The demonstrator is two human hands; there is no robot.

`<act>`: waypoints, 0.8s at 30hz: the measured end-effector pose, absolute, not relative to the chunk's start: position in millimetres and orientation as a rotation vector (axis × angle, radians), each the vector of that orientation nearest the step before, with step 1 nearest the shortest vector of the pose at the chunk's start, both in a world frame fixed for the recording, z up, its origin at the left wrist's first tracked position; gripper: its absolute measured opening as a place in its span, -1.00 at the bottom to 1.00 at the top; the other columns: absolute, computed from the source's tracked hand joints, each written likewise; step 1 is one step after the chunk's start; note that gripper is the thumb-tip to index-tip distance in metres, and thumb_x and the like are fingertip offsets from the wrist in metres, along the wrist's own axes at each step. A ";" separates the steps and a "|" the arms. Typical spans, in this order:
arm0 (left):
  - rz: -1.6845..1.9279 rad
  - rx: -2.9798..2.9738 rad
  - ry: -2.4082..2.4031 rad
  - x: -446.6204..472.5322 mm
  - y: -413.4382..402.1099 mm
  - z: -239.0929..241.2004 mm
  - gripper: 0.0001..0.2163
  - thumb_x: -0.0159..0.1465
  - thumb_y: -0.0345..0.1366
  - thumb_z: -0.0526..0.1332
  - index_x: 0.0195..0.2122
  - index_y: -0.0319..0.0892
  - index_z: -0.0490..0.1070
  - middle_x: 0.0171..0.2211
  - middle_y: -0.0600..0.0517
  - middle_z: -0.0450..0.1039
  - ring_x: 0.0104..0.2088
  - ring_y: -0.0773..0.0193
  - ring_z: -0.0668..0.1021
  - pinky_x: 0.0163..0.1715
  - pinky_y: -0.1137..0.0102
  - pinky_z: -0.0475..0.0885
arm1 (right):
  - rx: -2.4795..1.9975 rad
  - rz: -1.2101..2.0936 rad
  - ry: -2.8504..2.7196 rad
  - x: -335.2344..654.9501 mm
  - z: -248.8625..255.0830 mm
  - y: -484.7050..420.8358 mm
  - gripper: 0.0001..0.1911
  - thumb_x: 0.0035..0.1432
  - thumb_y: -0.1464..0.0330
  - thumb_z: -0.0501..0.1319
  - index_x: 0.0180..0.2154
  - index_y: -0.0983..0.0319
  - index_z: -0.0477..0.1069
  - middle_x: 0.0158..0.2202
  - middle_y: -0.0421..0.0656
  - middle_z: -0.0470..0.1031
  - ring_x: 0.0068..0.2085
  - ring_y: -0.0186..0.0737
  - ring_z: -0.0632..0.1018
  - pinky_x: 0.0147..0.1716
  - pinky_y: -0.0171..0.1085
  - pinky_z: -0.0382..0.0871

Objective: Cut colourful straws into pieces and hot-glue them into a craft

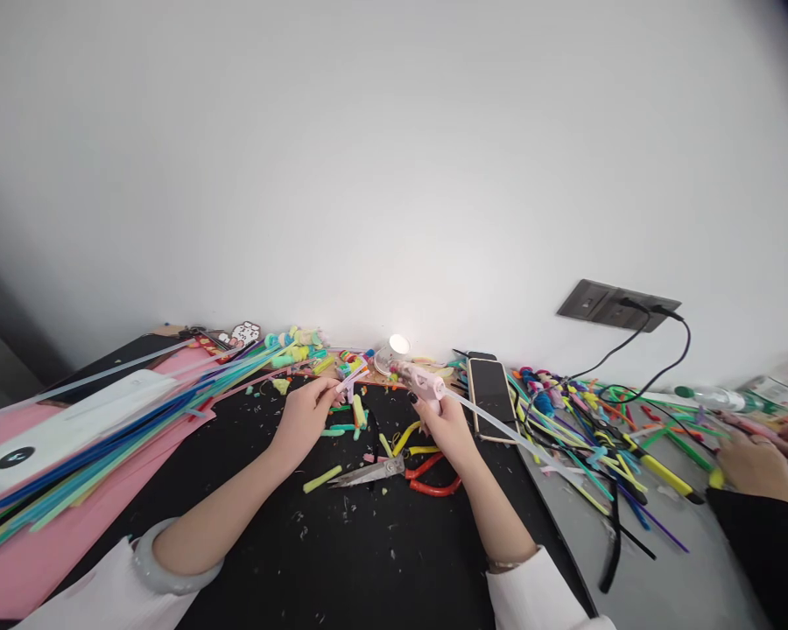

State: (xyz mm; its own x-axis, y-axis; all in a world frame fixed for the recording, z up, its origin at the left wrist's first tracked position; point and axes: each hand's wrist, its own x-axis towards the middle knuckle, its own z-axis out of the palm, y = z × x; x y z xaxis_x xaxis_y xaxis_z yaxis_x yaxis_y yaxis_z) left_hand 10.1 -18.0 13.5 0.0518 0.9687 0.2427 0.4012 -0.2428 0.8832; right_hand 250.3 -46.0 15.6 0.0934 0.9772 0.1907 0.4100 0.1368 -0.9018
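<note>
My left hand [307, 411] is closed in a pinch on a small pale pink straw piece [353, 376], held just above the black table [341, 551]. My right hand [441, 423] grips a pink glue gun [423, 381], its nozzle pointing left at the straw piece. A clear glue stick [499, 422] trails out of the gun toward the right. Below both hands lie small scissors [371, 473], red-handled pliers [433, 477] and cut green and yellow straw bits [322, 479].
Long blue and green straws [124, 437] lie over pink sheets [59, 534] on the left beside a white box [72, 427]. A phone [491, 392] lies right of the glue gun. Another person's hand [758, 468] works among coloured straws at the right. A wall socket [617, 305] holds black cables.
</note>
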 end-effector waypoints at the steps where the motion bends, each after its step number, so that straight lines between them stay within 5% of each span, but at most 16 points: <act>1: 1.167 1.710 1.377 10.1 -18.1 14.0 -0.76 0.21 -0.14 0.07 -0.39 -0.12 0.45 -0.42 -0.01 0.57 -0.35 0.09 0.61 -0.45 0.35 0.49 | -1.385 0.856 -1.486 248.9 14.4 -46.4 -0.64 0.07 0.10 0.19 -0.27 0.27 0.41 -0.71 -0.34 0.25 -0.67 -0.33 0.26 -0.62 -0.33 0.17; 7: 1.144 1.780 1.374 10.2 -19.2 15.4 -0.74 0.22 -0.14 0.05 -0.42 -0.12 0.47 -0.47 0.01 0.57 -0.44 0.14 0.58 -0.46 0.35 0.46 | -1.234 1.116 -1.544 239.5 6.3 -49.5 -0.59 0.12 -0.02 0.17 -0.34 0.22 0.34 -0.72 -0.40 0.14 -0.71 -0.42 0.17 -0.68 -0.37 0.08; 24: 1.150 1.750 1.257 11.7 -15.1 0.0 -0.73 0.26 -0.11 0.07 -0.43 -0.12 0.46 -0.46 0.03 0.56 -0.39 0.16 0.60 -0.29 0.32 0.48 | -1.307 0.983 -1.558 231.2 6.7 -52.9 -0.66 0.12 0.05 0.16 -0.40 0.20 0.29 -0.70 -0.37 0.17 -0.68 -0.38 0.23 -0.67 -0.37 0.09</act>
State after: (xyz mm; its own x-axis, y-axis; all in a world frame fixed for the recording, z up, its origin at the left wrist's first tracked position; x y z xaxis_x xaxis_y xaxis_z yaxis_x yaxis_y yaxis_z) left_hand 11.7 -15.1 0.0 0.1410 0.9540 0.2644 0.3479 -0.2978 0.8890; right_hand 231.2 -52.9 6.7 -0.0877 0.9888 0.1209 0.3166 0.1427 -0.9378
